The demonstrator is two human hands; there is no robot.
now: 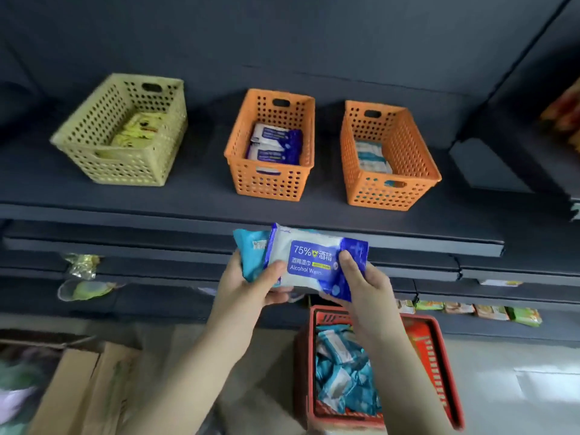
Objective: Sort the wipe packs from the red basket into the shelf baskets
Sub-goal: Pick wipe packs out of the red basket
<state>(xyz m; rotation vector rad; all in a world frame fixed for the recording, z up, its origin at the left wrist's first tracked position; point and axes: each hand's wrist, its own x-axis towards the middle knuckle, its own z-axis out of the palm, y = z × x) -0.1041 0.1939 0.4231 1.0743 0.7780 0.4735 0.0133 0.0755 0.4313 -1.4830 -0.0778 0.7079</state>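
Left hand (248,288) grips a teal pack (251,257) half hidden by the blue pack (309,262) the right hand (365,285) pinches.

We can read print on one thing only, the blue-and-white wipe pack (314,262). Its blue label carries "75%" in large white figures, then a small shield mark and the characters "酒精". Beneath stands "酒精湿巾", with a thin yellow-green strip beside it whose wording is too small for us. The lowest line reads "Alcohol Wipes", its last letters faint. The teal pack (251,255) behind it shows a small white patch of dark print that we cannot make out. The blue-labelled packs (276,142) in the middle orange basket (270,185) are too blurred to read.
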